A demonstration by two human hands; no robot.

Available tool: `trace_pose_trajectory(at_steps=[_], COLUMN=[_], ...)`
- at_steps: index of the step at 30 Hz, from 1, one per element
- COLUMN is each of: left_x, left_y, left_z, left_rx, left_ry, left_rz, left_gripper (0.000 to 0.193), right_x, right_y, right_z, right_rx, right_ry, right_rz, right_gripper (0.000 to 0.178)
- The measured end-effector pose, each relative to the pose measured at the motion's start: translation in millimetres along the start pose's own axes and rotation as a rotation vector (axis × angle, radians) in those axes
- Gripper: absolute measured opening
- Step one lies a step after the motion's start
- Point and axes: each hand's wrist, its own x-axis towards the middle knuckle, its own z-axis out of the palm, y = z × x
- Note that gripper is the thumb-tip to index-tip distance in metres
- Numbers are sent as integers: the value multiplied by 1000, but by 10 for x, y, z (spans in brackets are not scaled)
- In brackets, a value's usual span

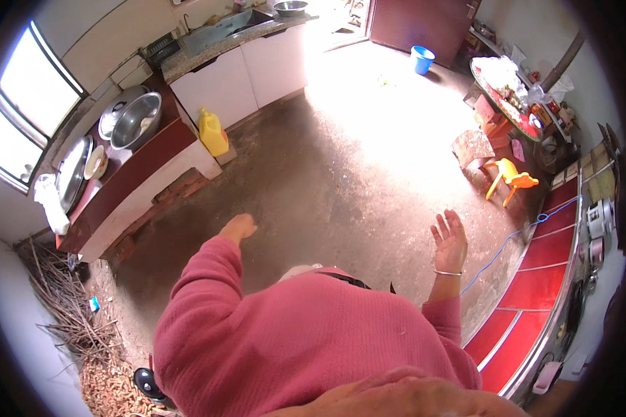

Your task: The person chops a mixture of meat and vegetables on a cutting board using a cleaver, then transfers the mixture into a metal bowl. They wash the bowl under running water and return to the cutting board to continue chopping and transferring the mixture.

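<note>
My left hand [239, 228] is held out over the dark floor, left of my body. Its fingers bend inward and mostly hide from view, so their state is unclear; nothing shows in it. On the other side my right hand [451, 244] is raised, its fingers stretched and apart and its palm bare. A silver bangle [447, 273] circles that wrist. Neither hand touches anything. A yellow jug [213, 132] stands beyond my left hand, at the end of the brick stove counter [135, 177]. An orange child's chair [511, 179] is beyond my right hand.
Metal basins [136, 121] sit on the stove counter, left. White cabinets [247, 80] with a sink [222, 33] stand at the back, a blue bucket [422, 60] by the door. A cluttered table [481, 73] and red cabinet [535, 278] line the right. Sticks [55, 292] lie left.
</note>
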Motion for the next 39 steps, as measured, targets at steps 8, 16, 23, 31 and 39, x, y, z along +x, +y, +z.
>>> trace_pose_trajectory(at_steps=[8, 16, 23, 31, 39], left_x=[1215, 1928, 1520, 3548, 4741], left_y=[1237, -85, -1898, -2099, -1009], left_z=[-1530, -1715, -666, -2258, -4421], left_rx=[-440, -447, -70, -465, -981], left_ry=[175, 325, -201, -156, 363], left_rz=[249, -223, -699, -560, 89], left_gripper=[29, 23, 9, 16, 20], right_x=[1314, 3386, 4353, 5047, 6202], right_y=[13, 547, 1009, 1317, 1777], right_z=[409, 1796, 3794, 4726, 5619], right_rx=[-161, -155, -66, -98, -156], right_ry=[298, -48, -461, -304, -385], right_rz=[-50, -14, -31, 155, 448], right_gripper=[35, 27, 26, 33, 47])
